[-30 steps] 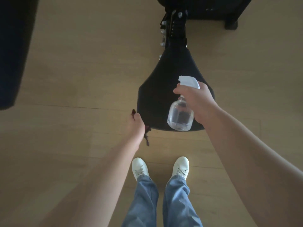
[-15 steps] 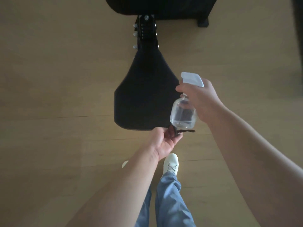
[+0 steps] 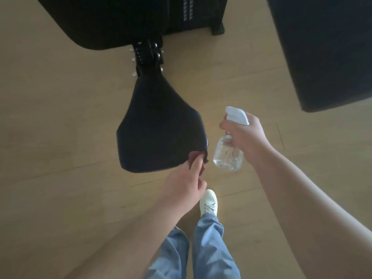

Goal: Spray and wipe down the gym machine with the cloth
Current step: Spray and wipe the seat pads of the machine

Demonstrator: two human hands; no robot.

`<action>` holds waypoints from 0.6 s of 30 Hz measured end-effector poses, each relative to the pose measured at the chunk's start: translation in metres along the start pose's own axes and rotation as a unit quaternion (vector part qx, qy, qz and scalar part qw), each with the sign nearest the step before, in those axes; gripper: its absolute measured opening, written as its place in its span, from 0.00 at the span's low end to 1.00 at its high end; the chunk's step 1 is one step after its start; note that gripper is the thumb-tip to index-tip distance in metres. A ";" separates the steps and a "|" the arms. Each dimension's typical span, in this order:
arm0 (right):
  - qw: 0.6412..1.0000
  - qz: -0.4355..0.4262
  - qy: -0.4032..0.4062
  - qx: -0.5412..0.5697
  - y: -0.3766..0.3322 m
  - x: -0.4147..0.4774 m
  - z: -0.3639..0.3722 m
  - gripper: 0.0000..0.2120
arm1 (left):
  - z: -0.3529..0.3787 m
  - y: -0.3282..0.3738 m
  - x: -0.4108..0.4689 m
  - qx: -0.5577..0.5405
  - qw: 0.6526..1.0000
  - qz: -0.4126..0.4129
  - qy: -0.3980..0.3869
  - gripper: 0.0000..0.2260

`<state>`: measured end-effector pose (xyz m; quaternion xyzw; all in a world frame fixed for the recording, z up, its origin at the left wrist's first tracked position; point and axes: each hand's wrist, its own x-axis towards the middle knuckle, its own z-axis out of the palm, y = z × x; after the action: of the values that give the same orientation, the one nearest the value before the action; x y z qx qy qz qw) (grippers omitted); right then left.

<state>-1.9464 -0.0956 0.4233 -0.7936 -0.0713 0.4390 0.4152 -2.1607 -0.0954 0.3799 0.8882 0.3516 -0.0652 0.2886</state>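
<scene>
head view. at centre, black padded seat (image 3: 159,127) of the gym machine. at its lower right corner, dark red cloth (image 3: 193,155), pinched in curled left hand (image 3: 185,184); probably soft, limp, light, best bunched in the fingers. right of centre, right hand (image 3: 247,135) wrapped round neck of spray bottle (image 3: 228,156); clear liquid inside, level unclear.

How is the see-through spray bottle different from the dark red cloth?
The clear round spray bottle with a white trigger top lets the floor show through; the crumpled dark red cloth does not. The right hand grips the bottle beside the black padded seat, apart from it; the left hand pinches the cloth against the seat's near corner. Both are held, one in each hand.
</scene>
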 end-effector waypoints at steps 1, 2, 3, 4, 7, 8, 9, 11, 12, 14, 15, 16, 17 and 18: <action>1.000 0.000 0.000 -0.009 0.004 -0.001 -0.001 0.08 | 0.007 -0.008 0.003 0.099 0.991 0.074 0.050 0.28; 1.000 0.001 0.001 -0.018 0.007 -0.002 -0.003 0.09 | 0.011 -0.016 0.008 0.168 0.974 0.125 0.086 0.31; 1.000 0.000 -0.002 -0.029 0.010 -0.004 -0.004 0.10 | 0.010 -0.023 0.017 0.217 0.961 0.143 0.095 0.32; 0.999 -0.002 -0.003 -0.042 0.014 -0.005 -0.005 0.11 | 0.008 -0.031 0.026 0.258 0.951 0.151 0.085 0.33; 0.998 -0.007 0.001 -0.059 0.022 -0.004 -0.011 0.11 | 0.008 -0.044 0.053 0.340 0.912 0.228 0.031 0.31; 0.998 -0.005 0.000 -0.055 0.025 -0.002 -0.013 0.12 | 0.008 -0.045 0.064 0.341 0.901 0.264 0.038 0.27; 0.999 -0.002 -0.002 -0.048 0.026 -0.001 -0.013 0.13 | 0.004 -0.045 0.074 0.337 0.892 0.298 0.043 0.22; 0.999 0.005 -0.001 -0.033 0.030 0.002 -0.014 0.14 | 0.000 -0.044 0.090 0.327 0.868 0.372 0.029 0.14; 1.000 0.006 0.001 -0.029 0.032 0.002 -0.014 0.14 | -0.003 -0.041 0.095 0.323 0.858 0.400 0.009 0.11; 1.000 0.008 0.003 -0.024 0.033 0.005 -0.016 0.14 | -0.010 -0.030 0.109 0.339 0.851 0.400 -0.035 0.12; 1.000 0.010 0.006 -0.020 0.033 0.008 -0.018 0.14 | -0.016 -0.023 0.122 0.355 0.861 0.359 -0.064 0.13; 1.000 0.013 0.007 -0.015 0.033 0.010 -0.020 0.13 | -0.024 -0.015 0.138 0.359 0.882 0.292 -0.092 0.15; 1.000 0.017 0.006 -0.011 0.032 0.013 -0.023 0.12 | -0.035 -0.009 0.157 0.357 0.906 0.195 -0.120 0.17; 1.000 0.019 0.006 -0.010 0.032 0.015 -0.026 0.12 | -0.049 -0.006 0.174 0.345 0.922 0.112 -0.134 0.19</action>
<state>-1.9259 -0.1243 0.3978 -0.8015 -0.0580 0.4410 0.3996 -2.0389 0.0376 0.3619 0.9493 0.1637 -0.2681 0.0141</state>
